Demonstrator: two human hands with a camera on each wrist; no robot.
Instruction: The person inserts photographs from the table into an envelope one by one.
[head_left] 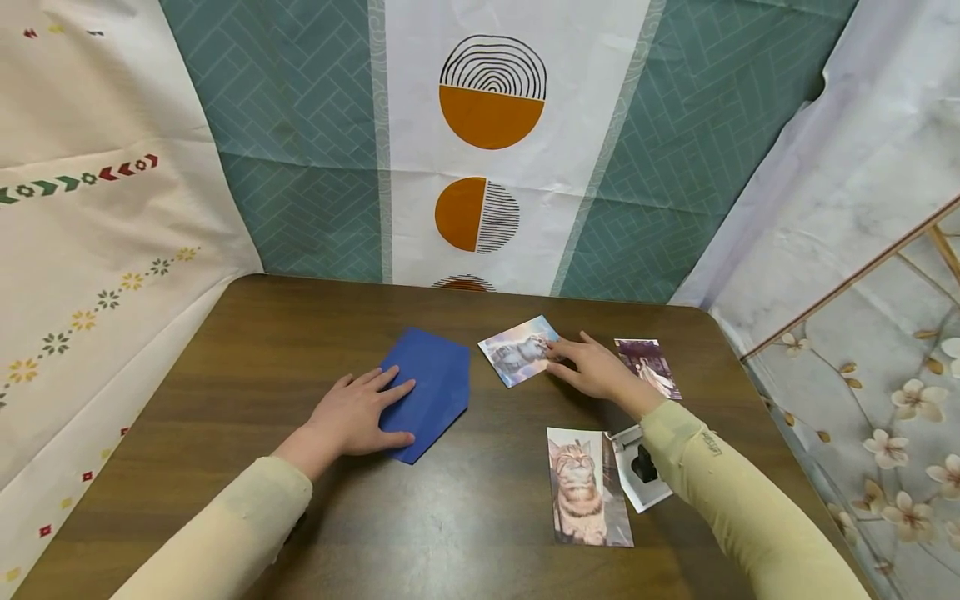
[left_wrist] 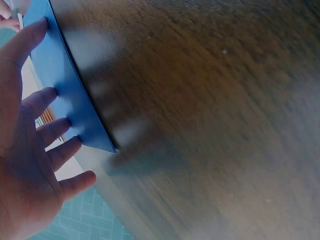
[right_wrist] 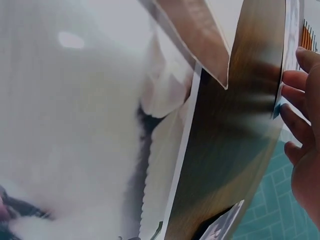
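My left hand [head_left: 365, 414] lies with spread fingers on a blue paper envelope [head_left: 438, 375] near the middle of the table. In the left wrist view its fingertips press on the blue envelope [left_wrist: 75, 95] by the edge. Farther right, my right hand [head_left: 588, 364] reaches to a photo card of a grey cat [head_left: 517, 352], its relaxed fingertips at the card's right edge. The right wrist view has the fingers of this hand [right_wrist: 305, 110] along the edge of that card [right_wrist: 291, 55], which lies flat.
An orange cat photo [head_left: 581, 496] lies at the front right, overlapping a white photo with a black shape [head_left: 637, 467] beneath my right forearm. A dark purple picture card [head_left: 651, 362] lies behind that arm. Patterned cloths [head_left: 315, 142] hang around the brown table [head_left: 247, 358].
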